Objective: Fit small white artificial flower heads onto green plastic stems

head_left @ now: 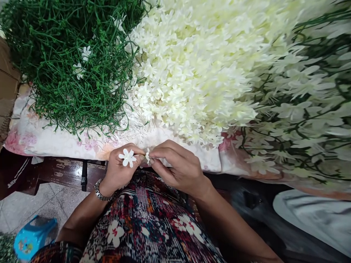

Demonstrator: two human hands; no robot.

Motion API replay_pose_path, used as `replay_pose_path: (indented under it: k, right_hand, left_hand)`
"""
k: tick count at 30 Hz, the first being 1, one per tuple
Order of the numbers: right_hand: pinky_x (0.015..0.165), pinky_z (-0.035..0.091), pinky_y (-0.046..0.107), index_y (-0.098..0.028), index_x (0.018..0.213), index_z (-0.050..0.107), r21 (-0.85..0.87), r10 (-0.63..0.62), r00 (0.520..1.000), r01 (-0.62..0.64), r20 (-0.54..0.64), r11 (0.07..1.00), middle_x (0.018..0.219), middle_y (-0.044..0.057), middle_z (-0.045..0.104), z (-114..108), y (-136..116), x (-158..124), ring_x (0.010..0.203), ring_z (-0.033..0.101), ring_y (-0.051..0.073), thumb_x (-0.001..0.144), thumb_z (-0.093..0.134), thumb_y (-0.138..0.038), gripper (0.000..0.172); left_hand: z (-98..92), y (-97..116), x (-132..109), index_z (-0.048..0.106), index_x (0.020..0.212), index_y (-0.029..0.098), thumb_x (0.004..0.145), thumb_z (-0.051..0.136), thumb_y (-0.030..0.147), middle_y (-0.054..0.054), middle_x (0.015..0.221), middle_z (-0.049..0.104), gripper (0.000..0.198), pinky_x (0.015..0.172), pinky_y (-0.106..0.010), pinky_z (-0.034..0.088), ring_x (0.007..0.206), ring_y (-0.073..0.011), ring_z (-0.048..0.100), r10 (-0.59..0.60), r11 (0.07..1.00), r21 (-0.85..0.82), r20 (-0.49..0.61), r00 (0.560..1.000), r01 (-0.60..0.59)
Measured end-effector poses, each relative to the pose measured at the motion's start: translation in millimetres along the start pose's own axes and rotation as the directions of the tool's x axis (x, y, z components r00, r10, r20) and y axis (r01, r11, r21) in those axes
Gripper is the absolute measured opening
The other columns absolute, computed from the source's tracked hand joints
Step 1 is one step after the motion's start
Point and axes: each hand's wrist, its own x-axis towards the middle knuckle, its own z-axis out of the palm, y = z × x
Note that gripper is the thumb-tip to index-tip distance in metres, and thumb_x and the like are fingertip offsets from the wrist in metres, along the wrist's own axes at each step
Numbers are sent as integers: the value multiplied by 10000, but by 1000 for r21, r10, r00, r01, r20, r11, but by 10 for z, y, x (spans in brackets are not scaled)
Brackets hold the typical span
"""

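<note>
My left hand (118, 173), with a metal watch at its wrist, is closed in a pinch on a thin stem. A white artificial flower (127, 157) shows in front of its fingers. Thumb and fingertips of my right hand (182, 168) are pinched together on a second, smaller-looking white flower (147, 156), seen edge-on between the two hands. The fingertips of both hands nearly meet there. How the flower joins the stem is hidden by the fingers. Both hands are over my lap, just at the near edge of the floral cloth (95, 148).
A heap of green plastic stems (79, 73) lies at the left, with a few white flowers on it. Beside it spreads a large pile of loose cream-white petals (197, 73). Flowered stems (307, 106) fill the right side. A blue stool (30, 239) stands on the floor, lower left.
</note>
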Motion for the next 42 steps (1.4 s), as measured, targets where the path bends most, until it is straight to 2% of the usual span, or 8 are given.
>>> replay_pose_path:
  k: [5, 11, 28, 33, 37, 39, 42]
  right_hand:
    - [567, 451, 232, -144, 809, 505, 14, 48, 998, -48, 43, 999, 699, 34, 543, 21, 37, -18, 652, 512, 101, 718, 490, -62, 123]
    - [555, 448, 222, -150, 796, 493, 8, 44, 999, -44, 25, 999, 682, 23, 534, 61, 79, -49, 634, 507, 93, 717, 485, -55, 124]
    - [544, 441, 233, -149, 826, 481, 27, 27, 1000, -27, -4, 999, 696, 31, 519, 185, 124, -55, 645, 489, 102, 693, 481, -25, 181]
    - [550, 442, 236, -154, 836, 492, 63, 42, 999, -42, -4, 997, 700, 26, 531, 183, 135, -58, 655, 503, 104, 709, 478, -37, 173]
    - [585, 451, 249, -159, 874, 516, 118, 114, 993, -112, -6, 987, 737, 26, 560, 89, 108, -55, 687, 534, 112, 722, 501, -86, 169]
    - [609, 455, 270, -161, 894, 531, 168, 157, 987, -150, -28, 974, 768, 33, 573, 30, 92, -67, 712, 545, 125, 715, 516, -105, 189]
    - [616, 458, 290, -174, 902, 549, 224, 170, 980, -143, -105, 964, 786, 37, 580, -48, 64, -90, 722, 550, 141, 689, 535, -95, 227]
  left_hand:
    - [24, -9, 10, 571, 669, 134, 712, 517, 81, 8, 609, 496, 87, 526, -212, 350, 551, -81, 457, 71, 993, 99, -1, 997, -71]
    - [69, -51, 7, 553, 645, 122, 685, 505, 54, 11, 575, 475, 92, 507, -209, 344, 532, -80, 438, 106, 986, 136, -34, 994, -101]
    - [133, -82, 7, 522, 610, 140, 669, 473, 70, 19, 542, 455, 104, 486, -215, 339, 505, -81, 411, 100, 989, 120, -153, 983, -82]
    - [107, -95, 0, 542, 654, 137, 683, 501, 70, 17, 567, 452, 83, 498, -216, 344, 523, -84, 420, 121, 985, 132, -110, 987, -107]
    - [52, -74, -27, 575, 735, 142, 708, 526, 88, -4, 625, 503, 78, 540, -229, 368, 570, -95, 463, 183, 973, 156, -90, 979, -168]
    - [25, -79, -35, 584, 731, 142, 722, 541, 130, -11, 629, 516, 46, 538, -231, 369, 575, -101, 471, 182, 978, 121, -113, 977, -168]
    - [1, -104, -34, 589, 689, 144, 738, 556, 239, -14, 608, 507, 112, 519, -234, 365, 570, -106, 463, 101, 992, -57, -131, 986, -109]
